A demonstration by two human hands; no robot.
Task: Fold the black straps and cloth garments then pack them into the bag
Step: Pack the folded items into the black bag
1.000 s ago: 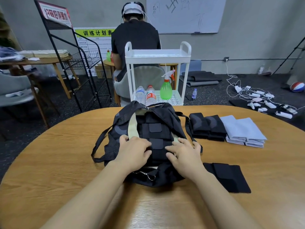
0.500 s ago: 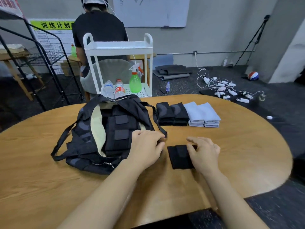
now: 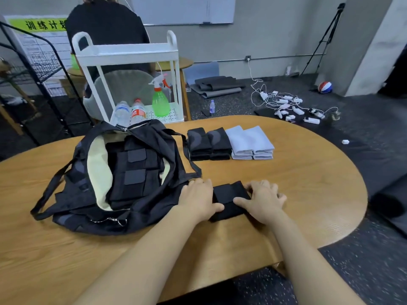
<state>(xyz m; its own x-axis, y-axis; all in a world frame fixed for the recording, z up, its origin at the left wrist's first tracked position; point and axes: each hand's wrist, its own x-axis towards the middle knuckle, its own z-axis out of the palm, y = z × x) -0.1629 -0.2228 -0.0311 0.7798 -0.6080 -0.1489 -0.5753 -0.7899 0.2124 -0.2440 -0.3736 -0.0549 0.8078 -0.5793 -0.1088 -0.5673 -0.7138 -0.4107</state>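
At the far left of the round wooden table (image 3: 308,183) lies my one black bag (image 3: 72,194), unzipped and gaping, its pale lining showing. Inside it I count a stack of folded black straps (image 3: 134,172), with two grey patches facing up; how many straps are in the stack I cannot tell. Two carrying loops trail from the bag, one off to the left and one toward the middle of the table.

Just right of the bag, my left hand (image 3: 198,200) lies on the left end of one folded black strap (image 3: 229,199), the thumb laid over its near edge. My right hand (image 3: 262,199) lies on the strap's right end, fingers spread, thumb pointing in toward the left one. The two hands are apart, with the strap's dark middle showing between them; whether either truly pinches the fabric I cannot tell.

Farther back on the table, beyond the hands, sit two piles of folded black cloth (image 3: 209,143) touching side by side, and right beside them two piles of folded pale blue cloth (image 3: 251,142).

Behind the table stands one white cart (image 3: 132,51) holding two water bottles (image 3: 130,112) and one green spray bottle (image 3: 160,100).
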